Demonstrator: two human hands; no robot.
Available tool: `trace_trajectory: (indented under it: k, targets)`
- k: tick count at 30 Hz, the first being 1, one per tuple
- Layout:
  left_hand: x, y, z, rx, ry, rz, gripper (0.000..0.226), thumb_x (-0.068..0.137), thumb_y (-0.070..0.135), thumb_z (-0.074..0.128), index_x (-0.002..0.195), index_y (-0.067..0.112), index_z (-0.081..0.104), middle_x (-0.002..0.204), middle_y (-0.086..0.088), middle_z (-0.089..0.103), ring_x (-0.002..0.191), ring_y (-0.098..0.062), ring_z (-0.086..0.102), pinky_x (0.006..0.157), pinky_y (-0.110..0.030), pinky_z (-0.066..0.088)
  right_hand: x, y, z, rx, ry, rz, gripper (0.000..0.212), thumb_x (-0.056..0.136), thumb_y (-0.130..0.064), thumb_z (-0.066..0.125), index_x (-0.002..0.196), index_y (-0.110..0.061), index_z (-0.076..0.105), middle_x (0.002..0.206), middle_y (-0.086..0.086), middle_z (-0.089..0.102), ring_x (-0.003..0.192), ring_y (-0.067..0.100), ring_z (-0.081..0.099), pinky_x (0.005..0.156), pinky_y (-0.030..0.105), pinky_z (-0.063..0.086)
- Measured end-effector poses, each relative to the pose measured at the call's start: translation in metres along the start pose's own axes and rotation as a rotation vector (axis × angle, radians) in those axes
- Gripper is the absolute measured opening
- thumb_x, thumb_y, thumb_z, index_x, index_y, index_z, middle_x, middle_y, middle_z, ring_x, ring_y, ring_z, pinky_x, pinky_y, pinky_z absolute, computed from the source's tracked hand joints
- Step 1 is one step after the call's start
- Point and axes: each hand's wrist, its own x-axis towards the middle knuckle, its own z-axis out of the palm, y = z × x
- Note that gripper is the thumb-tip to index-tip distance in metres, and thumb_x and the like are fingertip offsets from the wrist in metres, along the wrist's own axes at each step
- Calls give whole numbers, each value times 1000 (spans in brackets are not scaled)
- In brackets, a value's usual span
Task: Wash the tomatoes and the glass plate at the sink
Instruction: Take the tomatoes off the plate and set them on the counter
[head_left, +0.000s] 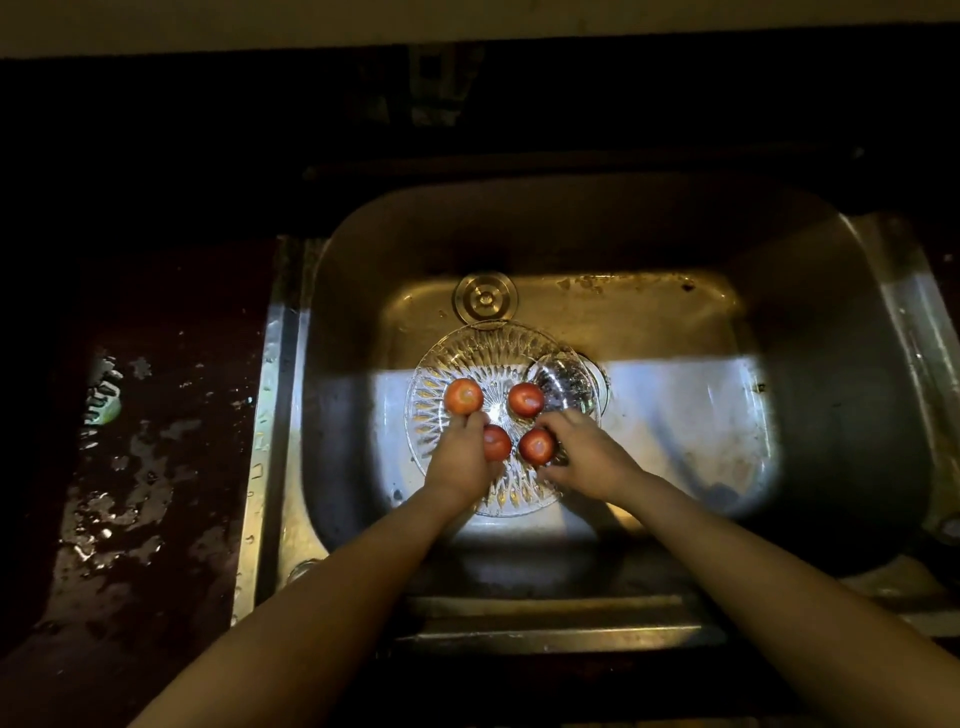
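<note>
Four red tomatoes (525, 399) sit on a cut-glass plate (470, 358) in a steel sink (810, 322), the left hand (460, 460) and right hand (584, 454) each cupping one.

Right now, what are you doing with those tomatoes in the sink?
A person is at a steel sink with a patterned glass plate lying in it. Four tomatoes sit on the plate. The left hand touches a near tomato, and the right hand cups another. No running water is visible.
</note>
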Motion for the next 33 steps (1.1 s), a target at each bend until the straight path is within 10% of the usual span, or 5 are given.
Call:
trace_trajectory:
  k: [33]
  targets:
    - [-67, -29, -197, -308, 509, -20, 55, 67, 10, 79, 116, 14, 55, 116, -9, 47, 98, -18, 51, 85, -15, 38, 42, -193, -96, 171, 263, -361, 50, 75, -18, 75, 120, -12, 54, 120, 11, 50, 107, 18, 50, 88, 21, 37]
